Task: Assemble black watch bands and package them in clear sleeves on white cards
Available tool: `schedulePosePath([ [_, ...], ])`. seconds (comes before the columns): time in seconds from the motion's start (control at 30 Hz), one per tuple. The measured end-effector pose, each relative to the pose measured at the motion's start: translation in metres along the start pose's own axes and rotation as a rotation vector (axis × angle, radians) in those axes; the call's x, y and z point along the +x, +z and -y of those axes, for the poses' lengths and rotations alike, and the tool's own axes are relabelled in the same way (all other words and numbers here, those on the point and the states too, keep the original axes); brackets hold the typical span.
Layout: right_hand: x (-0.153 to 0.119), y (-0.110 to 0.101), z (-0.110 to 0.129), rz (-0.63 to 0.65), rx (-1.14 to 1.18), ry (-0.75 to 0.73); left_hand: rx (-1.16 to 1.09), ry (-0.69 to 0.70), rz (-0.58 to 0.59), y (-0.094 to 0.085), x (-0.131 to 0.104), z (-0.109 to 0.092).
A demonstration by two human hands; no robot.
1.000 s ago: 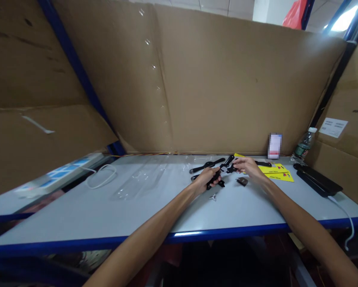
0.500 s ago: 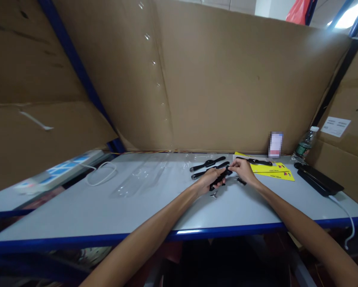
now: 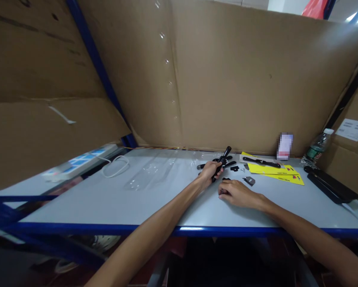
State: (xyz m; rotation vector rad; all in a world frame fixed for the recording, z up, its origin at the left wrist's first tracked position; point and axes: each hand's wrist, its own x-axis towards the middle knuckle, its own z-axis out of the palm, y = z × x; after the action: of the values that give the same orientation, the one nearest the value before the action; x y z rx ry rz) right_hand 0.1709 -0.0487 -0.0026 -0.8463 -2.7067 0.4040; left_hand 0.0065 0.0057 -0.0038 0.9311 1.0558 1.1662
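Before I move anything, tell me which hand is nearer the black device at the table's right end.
Right. The right hand is left of the black device, apart from it; the left hand is farther left, holding a black item.

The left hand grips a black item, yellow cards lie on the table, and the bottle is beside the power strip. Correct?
Not quite: in the head view the bottle is at the right, near the phone; the power strip is at the far left. The left hand does grip a black item, and yellow cards lie on the table.
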Motion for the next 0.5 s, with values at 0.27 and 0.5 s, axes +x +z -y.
schedulePosePath([
  [0.27,-0.005,-0.009,-0.011,0.047,-0.092,0.06,0.192,0.166,-0.091,0.01,0.0,0.008],
  [0.5,-0.004,-0.013,-0.015,0.036,0.0,0.121,0.231,0.177,-0.088,0.011,0.001,0.01],
])
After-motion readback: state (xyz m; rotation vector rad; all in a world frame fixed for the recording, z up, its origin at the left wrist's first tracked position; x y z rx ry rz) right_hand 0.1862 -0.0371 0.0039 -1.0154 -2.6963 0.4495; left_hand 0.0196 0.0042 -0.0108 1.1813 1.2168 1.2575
